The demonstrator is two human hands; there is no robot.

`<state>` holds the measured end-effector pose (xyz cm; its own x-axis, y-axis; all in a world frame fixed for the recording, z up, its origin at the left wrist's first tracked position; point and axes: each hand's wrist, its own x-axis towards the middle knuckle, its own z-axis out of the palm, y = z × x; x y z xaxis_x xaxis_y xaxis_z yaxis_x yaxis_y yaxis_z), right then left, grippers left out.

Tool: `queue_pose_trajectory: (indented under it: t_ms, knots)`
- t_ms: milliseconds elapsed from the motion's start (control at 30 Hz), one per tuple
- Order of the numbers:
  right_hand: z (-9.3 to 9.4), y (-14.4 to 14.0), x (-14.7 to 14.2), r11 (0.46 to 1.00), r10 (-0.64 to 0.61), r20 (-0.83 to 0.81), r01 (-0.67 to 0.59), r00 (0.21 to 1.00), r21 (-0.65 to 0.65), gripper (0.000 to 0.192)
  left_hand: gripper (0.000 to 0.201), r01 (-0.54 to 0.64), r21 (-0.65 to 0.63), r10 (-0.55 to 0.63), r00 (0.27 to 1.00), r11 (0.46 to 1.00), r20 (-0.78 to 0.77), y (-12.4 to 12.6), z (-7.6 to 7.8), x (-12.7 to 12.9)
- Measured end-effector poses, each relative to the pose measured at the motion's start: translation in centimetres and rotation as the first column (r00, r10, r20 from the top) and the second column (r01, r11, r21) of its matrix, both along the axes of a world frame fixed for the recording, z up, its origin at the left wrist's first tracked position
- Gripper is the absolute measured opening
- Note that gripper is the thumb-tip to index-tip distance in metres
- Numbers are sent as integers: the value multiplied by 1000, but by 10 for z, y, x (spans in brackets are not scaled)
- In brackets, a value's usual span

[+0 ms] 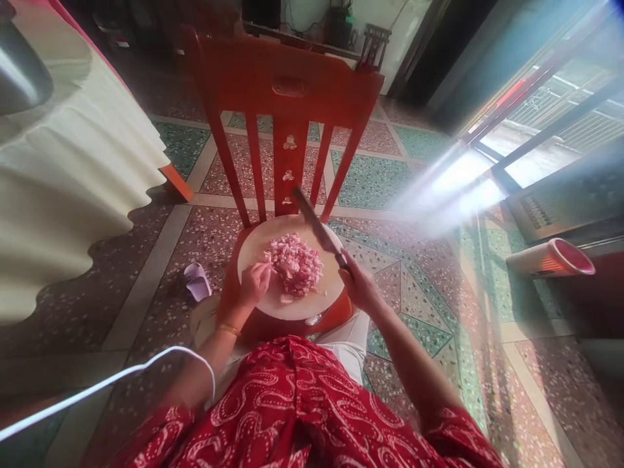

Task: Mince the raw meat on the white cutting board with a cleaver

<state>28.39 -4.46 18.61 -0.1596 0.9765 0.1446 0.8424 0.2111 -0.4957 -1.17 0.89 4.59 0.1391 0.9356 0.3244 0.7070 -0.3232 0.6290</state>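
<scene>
A round pale cutting board lies on the seat of a red wooden chair. A heap of chopped pink onion sits in the board's middle. My left hand rests on the board's left side, fingertips touching the edge of the heap. My right hand grips the handle of a knife, whose blade is raised above the heap and points up and to the left. A few loose pieces lie near the board's front edge.
A table with a cream cloth stands at the left. A lilac slipper lies on the patterned floor beside the chair. A red-rimmed cylinder lies at the right by a bright window. A white cable crosses my lap.
</scene>
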Motion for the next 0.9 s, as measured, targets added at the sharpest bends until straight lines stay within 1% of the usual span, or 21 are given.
queue_pose_trajectory:
  t_ms: [67,100,133,167,200,233,267,333,367,400,467,533,567,600,633,667,733,767,800,833,900]
  knots:
    - [5,7,-21,991,-22,-96,35,995,131,55,32,-1,6,1,1000,1000,-9,1,1,2]
    - [2,13,-32,985,-34,-123,54,992,165,56,32,-3,3,3,1000,1000,-24,1,1,2]
    - [-5,18,-42,984,-46,-129,67,991,164,57,32,-7,0,7,999,1000,-40,0,1,2]
    - [-15,23,-51,988,-67,-117,83,991,133,58,32,-16,-3,16,998,1000,-56,-1,0,2]
    - [-27,27,-58,992,-105,-80,110,991,67,57,32,-26,-4,26,997,1000,-70,-2,-1,1]
    - [-40,29,-63,994,-90,-11,89,996,-61,56,33,-38,-2,37,996,999,-83,-3,-3,0]
    - [-51,30,-66,980,-48,54,57,997,-188,56,33,-48,0,48,995,999,-92,-5,-5,-2]
    - [-61,28,-66,952,-10,109,43,994,-302,55,33,-59,9,59,993,998,-100,-7,-11,-5]
    - [-59,26,-65,949,-6,116,42,993,-313,55,32,-55,14,56,994,998,-97,-8,-13,-7]
    - [-54,24,-62,956,-16,108,47,994,-290,54,32,-48,23,50,995,999,-89,-8,-15,-8]
    - [-36,22,-59,982,-43,66,55,997,-183,53,29,-36,56,39,998,998,-54,-7,-14,-8]
    - [-22,23,-61,997,-71,11,71,997,-27,54,27,-23,108,24,1000,994,-8,-5,-8,-4]
    - [-21,24,-63,996,-90,5,90,996,25,54,26,-19,137,17,1000,990,14,-4,-4,-1]
    - [-24,25,-65,994,-104,22,103,994,37,55,26,-18,164,13,999,986,32,-2,1,4]
    - [-29,26,-67,994,-112,66,113,991,-4,56,25,-18,186,10,999,982,44,0,6,8]
    - [-37,27,-69,989,-106,128,118,986,-89,57,26,-18,202,8,999,979,49,2,11,13]
    - [-49,26,-70,950,-52,239,122,970,-287,59,28,13,205,-20,999,979,28,7,17,22]
    - [-50,26,-68,928,-27,266,123,964,-352,59,29,60,190,-61,998,980,3,9,19,26]
    - [-48,25,-66,920,-22,272,126,962,-371,58,30,116,168,-113,993,979,-26,12,20,28]
    - [-42,24,-63,929,-39,262,132,964,-346,56,30,169,144,-164,985,975,-50,14,20,29]
    - [-25,24,-57,966,-91,213,138,973,-216,54,31,223,120,-216,974,967,-65,16,20,30]
